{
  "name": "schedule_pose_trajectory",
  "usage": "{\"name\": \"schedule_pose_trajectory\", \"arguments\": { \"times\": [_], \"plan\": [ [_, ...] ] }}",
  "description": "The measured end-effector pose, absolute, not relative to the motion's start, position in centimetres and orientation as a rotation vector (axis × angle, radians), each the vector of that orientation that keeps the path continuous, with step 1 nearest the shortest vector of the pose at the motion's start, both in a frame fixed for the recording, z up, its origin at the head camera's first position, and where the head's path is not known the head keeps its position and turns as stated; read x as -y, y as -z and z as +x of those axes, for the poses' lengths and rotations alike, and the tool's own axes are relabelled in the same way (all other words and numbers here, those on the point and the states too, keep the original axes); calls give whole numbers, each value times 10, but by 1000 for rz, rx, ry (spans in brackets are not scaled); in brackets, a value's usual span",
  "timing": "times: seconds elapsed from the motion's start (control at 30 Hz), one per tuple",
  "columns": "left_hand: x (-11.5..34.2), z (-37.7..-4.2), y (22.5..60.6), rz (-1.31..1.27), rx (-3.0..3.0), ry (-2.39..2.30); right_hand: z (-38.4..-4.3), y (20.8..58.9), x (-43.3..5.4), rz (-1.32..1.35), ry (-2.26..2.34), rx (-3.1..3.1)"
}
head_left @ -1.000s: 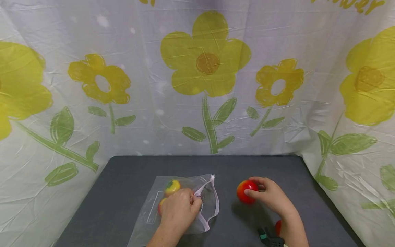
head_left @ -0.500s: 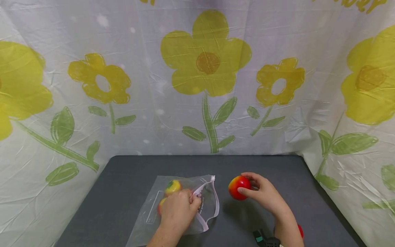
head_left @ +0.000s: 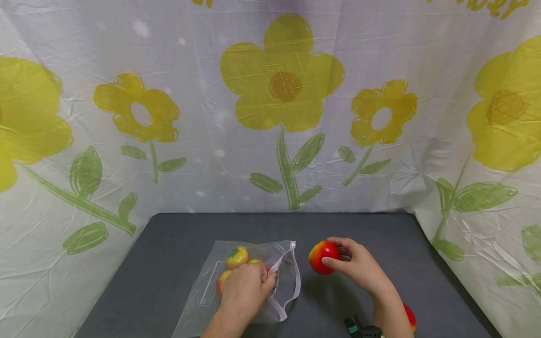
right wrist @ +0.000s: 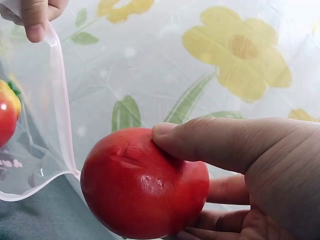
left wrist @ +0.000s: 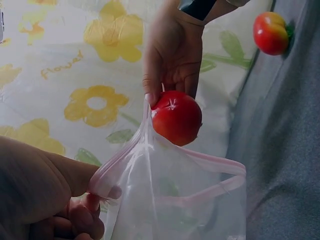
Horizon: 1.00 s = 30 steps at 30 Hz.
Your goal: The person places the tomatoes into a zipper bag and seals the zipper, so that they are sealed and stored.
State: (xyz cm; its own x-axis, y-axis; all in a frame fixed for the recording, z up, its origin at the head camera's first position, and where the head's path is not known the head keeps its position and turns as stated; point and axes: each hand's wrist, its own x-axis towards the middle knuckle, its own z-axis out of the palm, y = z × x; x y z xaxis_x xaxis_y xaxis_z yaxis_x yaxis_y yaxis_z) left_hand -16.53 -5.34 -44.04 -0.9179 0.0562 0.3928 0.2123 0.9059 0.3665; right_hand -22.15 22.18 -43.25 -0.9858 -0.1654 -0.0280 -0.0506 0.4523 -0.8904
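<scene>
My left hand (head_left: 245, 291) pinches the pink zip edge of a clear plastic zip bag (head_left: 202, 286), whose mouth gapes toward the right. Several red-and-yellow tomatoes (head_left: 237, 256) lie inside it, partly covered by that hand. Thumb and fingers of my right hand (head_left: 359, 265) grip another tomato (head_left: 322, 257), raised over the table just right of the bag's mouth. In the right wrist view this tomato (right wrist: 142, 185) shows a red underside with a crease, beside the bag's pink rim (right wrist: 61, 100). The left wrist view has the held tomato (left wrist: 176, 120) behind the bag's opening.
One more tomato (head_left: 409, 317) rests on the dark grey table (head_left: 169, 244), mostly hidden behind the right forearm. A black strap device (head_left: 363, 329) is on the right wrist. A white cloth (head_left: 203, 141) printed with yellow flowers hangs around the table.
My right hand has moved left with its tomato, closer to the bag's mouth. The left hand stays at the bag's edge, and more of the tomato beside the right forearm shows.
</scene>
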Motion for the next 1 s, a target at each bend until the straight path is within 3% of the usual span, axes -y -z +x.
{"name": "schedule_pose_trajectory", "arguments": {
  "times": [0.37, 1.0],
  "plan": [
    [53, -168, 441, -164, 2638, 582, -223, 433, -219, -246, 1574, -2592],
    [49, -170, 438, -77, 2684, 605, -222, 444, -179, -572, 1562, -2397]
  ]
}}
